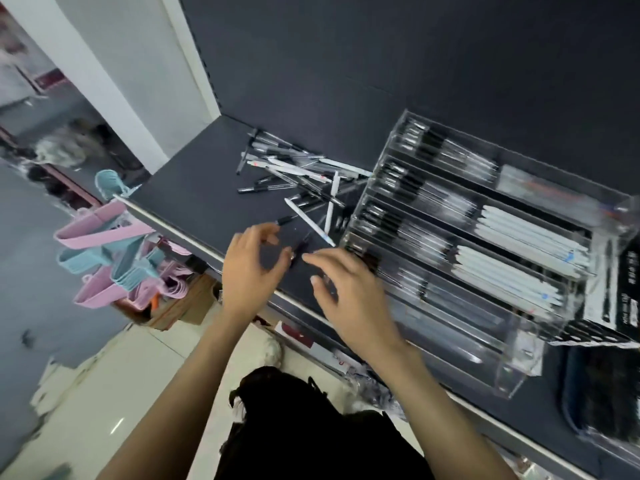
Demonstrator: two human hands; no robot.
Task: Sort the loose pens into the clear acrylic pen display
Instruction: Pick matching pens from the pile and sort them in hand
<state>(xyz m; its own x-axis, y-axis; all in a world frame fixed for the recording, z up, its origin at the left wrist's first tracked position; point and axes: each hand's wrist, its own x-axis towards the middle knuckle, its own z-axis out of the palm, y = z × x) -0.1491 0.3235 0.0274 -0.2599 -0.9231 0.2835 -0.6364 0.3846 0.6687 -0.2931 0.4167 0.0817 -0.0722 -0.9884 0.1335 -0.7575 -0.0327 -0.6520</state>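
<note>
A dark pen [300, 247] is lying on the dark shelf [194, 199] just in front of the clear display [460, 244], btwn the two hands; blur is making it hard to tell whether any finger is touching it. The left hand [249, 268] is hovering w/ fingers curled loosely & spread apart, thumb tip just beside the pen's near end, holding nothing I can make out. The right hand [349, 292] is reaching in w/ fingers fairly straight & apart, index tip pointing at the pen from the display side, palm sitting over the display's front corner. The pile of loose pens [294, 174] is lying behind the dark pen, to the left of the display, black & white ones crossing each other. The display's tiered rows are holding black pens & white pens laid side by side. Pink & blue hangers [110, 247] are hanging well left of the display, off the shelf edge.
</note>
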